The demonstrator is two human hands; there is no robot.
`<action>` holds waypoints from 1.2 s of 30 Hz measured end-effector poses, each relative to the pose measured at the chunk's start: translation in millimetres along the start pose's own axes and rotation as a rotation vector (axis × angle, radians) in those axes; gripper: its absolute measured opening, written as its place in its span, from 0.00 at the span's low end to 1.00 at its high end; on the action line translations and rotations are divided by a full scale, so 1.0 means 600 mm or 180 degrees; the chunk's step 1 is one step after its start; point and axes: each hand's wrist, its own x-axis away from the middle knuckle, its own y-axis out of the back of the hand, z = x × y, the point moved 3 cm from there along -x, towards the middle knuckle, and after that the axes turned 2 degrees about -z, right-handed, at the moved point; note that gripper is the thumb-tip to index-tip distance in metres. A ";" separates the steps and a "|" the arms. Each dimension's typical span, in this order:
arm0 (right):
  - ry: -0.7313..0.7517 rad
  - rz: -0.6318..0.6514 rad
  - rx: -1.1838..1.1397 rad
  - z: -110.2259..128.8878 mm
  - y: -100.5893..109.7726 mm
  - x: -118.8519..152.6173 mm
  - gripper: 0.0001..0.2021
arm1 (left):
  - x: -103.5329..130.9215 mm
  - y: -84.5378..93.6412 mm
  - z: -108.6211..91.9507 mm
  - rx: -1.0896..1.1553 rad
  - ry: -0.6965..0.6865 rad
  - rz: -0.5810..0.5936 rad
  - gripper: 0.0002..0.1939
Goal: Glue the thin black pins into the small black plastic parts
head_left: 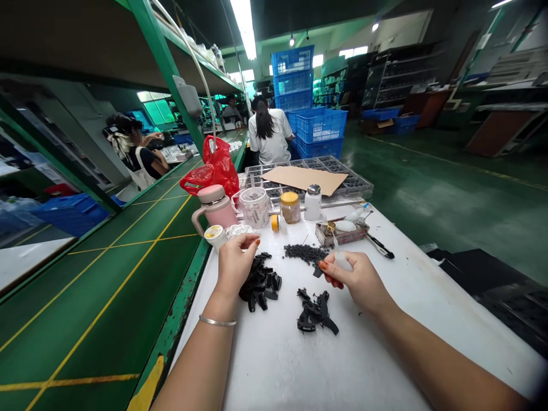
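My left hand (234, 264) is over the left edge of a pile of black curved plastic parts (268, 285), thumb and fingers drawn together; anything between them is too small to make out. My right hand (362, 277) grips a small translucent bottle (342, 261) with a thin nozzle pointing up. A black piece (317, 270) shows beside its fingertips, in front of a spread of tiny black parts (303, 252). Nearer to me, between my forearms, lies a smaller group of black parts (315, 313) on the white table (274, 365).
Behind my hands stand a pink mug (218, 208), clear tub (255, 206), yellow-lidded jar (290, 208), white bottle (313, 204) and small tool box (342, 234). A cutter (380, 246) lies right. Farther are a compartment tray (359, 185) with cardboard (306, 178), a red bag (218, 168) and seated people. Green conveyor (107, 285) runs left.
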 end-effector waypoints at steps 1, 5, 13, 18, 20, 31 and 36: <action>0.0008 0.0026 0.0031 0.001 -0.001 0.001 0.18 | -0.008 0.001 0.004 -0.0398 -0.0073 0.0009 0.13; 0.0075 0.0086 0.0155 0.007 -0.003 0.002 0.16 | -0.047 -0.007 0.013 -0.1167 -0.0123 0.0183 0.14; 0.0236 0.0016 0.0297 0.009 0.007 -0.001 0.17 | -0.116 -0.035 0.024 -0.1948 0.0011 0.0525 0.08; 0.0401 -0.0034 0.0352 0.011 0.008 0.004 0.18 | -0.090 0.002 -0.037 -0.1775 -0.0323 0.0282 0.09; 0.0482 -0.0062 0.0365 0.013 0.006 0.008 0.18 | -0.058 0.017 -0.070 -0.1444 -0.0500 0.0250 0.09; 0.0752 -0.0231 0.0459 0.015 0.003 0.012 0.18 | -0.054 -0.013 -0.035 -0.1880 -0.0702 0.0498 0.10; 0.0791 -0.0259 0.0605 0.012 0.009 0.008 0.17 | -0.108 -0.048 0.018 -0.2155 -0.0480 0.0706 0.10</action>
